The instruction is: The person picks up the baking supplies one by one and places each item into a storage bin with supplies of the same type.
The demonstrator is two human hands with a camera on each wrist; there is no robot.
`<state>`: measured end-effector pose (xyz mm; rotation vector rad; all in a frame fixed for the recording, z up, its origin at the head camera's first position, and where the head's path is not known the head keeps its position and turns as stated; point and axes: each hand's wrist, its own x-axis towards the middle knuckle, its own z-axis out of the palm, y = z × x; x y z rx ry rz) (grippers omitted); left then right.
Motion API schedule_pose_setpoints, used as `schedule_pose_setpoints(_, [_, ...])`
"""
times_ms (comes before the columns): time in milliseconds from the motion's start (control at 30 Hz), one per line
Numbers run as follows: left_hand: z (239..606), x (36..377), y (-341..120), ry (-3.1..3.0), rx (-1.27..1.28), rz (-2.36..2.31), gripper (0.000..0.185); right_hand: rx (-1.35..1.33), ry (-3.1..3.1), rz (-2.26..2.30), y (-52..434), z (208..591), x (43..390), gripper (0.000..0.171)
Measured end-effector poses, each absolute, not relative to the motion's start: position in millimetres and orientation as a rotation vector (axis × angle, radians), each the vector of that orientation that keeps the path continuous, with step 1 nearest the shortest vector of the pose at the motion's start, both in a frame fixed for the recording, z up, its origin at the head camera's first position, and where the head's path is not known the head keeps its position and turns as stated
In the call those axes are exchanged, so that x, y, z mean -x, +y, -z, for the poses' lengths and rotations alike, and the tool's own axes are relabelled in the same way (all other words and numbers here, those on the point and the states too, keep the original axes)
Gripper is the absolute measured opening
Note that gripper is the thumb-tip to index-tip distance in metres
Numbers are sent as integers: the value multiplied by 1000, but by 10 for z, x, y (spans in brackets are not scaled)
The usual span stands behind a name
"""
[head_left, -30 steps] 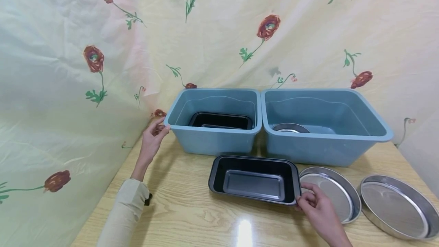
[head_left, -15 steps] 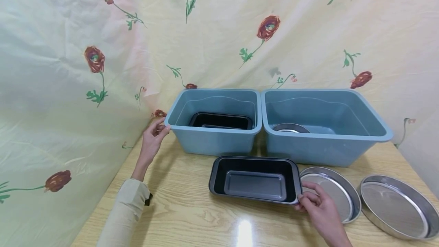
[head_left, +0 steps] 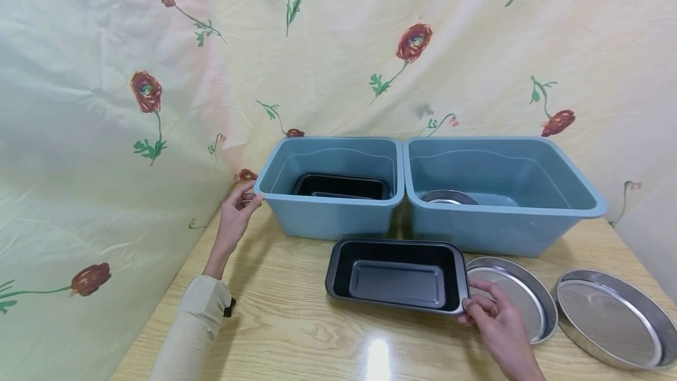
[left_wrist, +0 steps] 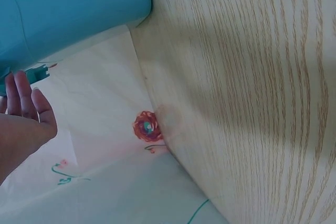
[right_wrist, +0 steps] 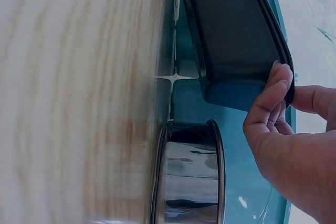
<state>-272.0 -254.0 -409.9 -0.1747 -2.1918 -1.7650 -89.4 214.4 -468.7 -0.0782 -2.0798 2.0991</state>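
A black loaf pan (head_left: 396, 275) lies on the wooden table (head_left: 296, 334) in front of two blue bins. My right hand (head_left: 469, 308) pinches the rim at its right front corner; in the right wrist view the right hand (right_wrist: 286, 85) has its thumb over the rim of the loaf pan (right_wrist: 231, 35) and its fingers under it. That end sits a little off the wood. My left hand (head_left: 251, 199) touches the left corner of the left blue bin (head_left: 328, 216) with relaxed fingers. The left wrist view shows the fingers (left_wrist: 21, 98) straight beside the bin (left_wrist: 68, 14).
A second black pan (head_left: 341, 186) sits inside the left bin. The right blue bin (head_left: 502, 234) holds a round metal pan (head_left: 448, 197). Two more round metal pans (head_left: 510, 296) (head_left: 613, 316) lie on the table at right. A flowered sheet (head_left: 106, 134) hangs behind and to the left.
The loaf pan has shifted slightly to the right with my right hand on its corner. My left hand has stayed at the bin.
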Motion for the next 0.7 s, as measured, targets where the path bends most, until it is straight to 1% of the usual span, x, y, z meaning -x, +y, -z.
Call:
schedule_pose_setpoints(133, [4095, 2716, -2538, -2194, 176, 1770, 48, 69, -2052, -2127, 2159, 4689, 878, 31])
schedule_pose_setpoints(367, [4096, 2710, -2537, -2202, 171, 1770, 48, 118, -2087, -2118, 2162, 4646, 862, 31])
schedule_pose_setpoints(533, [4108, 2714, -2537, -2181, 188, 1763, 46, 172, -2161, -2093, 2184, 4594, 840, 35])
schedule_pose_setpoints(700, [4112, 2722, -2538, -2180, 182, 1759, 45, 131, -2106, -2128, 2191, 4565, 820, 32])
